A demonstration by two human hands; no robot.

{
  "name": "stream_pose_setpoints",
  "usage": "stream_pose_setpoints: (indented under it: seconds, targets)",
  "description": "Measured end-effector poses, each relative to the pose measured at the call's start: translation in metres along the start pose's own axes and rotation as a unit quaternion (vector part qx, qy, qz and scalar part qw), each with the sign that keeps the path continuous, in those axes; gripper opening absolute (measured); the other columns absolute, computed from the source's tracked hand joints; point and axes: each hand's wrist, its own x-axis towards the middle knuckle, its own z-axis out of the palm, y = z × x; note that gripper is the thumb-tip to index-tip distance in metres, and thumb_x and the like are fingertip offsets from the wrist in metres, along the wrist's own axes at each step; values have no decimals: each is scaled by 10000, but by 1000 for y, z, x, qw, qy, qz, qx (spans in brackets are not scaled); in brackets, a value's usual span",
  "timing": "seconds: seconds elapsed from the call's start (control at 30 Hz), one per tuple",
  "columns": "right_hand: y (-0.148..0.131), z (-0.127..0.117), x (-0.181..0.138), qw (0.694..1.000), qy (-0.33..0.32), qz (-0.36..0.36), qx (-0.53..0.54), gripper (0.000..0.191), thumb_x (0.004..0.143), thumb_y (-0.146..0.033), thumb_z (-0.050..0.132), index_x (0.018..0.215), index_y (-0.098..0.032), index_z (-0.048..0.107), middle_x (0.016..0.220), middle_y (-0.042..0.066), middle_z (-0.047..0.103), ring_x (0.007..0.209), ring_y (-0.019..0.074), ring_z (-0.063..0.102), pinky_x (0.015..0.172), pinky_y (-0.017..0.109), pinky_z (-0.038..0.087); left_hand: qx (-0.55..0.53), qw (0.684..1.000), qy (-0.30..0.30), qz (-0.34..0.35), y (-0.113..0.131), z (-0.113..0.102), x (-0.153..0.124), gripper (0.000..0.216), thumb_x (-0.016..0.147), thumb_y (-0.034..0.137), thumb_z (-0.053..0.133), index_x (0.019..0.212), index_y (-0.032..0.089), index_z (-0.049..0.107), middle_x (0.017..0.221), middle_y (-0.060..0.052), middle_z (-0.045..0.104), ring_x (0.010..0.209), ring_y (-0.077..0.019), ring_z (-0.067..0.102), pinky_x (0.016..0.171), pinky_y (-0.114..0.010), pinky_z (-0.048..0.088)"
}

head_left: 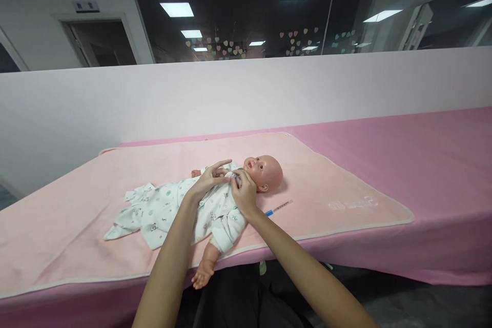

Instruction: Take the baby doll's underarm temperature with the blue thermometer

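A bald baby doll [271,170] lies on its back, head to the right, dressed in a white printed baby outfit [163,207]. My left hand [210,177] is at the chest and collar, its index finger stretched out while the thumb and other fingers pinch the cloth. At the neckline my right hand [244,190] has its fingertips closed on the collar near a small snap. The fingers partly cover what they hold. One doll arm [205,268] hangs over the front edge, palm up.
Under the doll is a peach blanket [338,189] with a pale border, spread over a pink-covered table [434,164]. A thin clear graduated tube with a blue end [280,207] lies beside my right wrist. A low white partition [246,95] stands behind.
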Motion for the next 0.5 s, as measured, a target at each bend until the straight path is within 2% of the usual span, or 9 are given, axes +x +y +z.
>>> stream_pose_setpoints:
  seconds: [0.13,0.23,0.5]
  targets:
    - [1,0,-1,1000,7,6,18,181,839,-210,408,927,-184,564,868,62,621,812,179,570,731,290,432,30,998,-48,8,4,-3,-6,855,590,145,697,1347,263,317,1024,-47,599,833,-120,517,747,-244,384]
    - [2,1,-2,1000,15,4,23,184,850,-218,402,938,-182,560,890,73,618,858,187,567,760,300,431,20,998,-60,9,6,-11,-15,909,587,118,692,1367,291,258,1098,-55,568,839,-110,499,765,-245,378]
    - [4,2,0,999,21,19,24,189,850,-219,405,946,-179,562,883,73,618,831,187,569,751,310,440,6,997,-36,-62,9,-36,-53,734,622,141,680,1291,274,409,1028,-65,573,930,-154,509,787,-271,407]
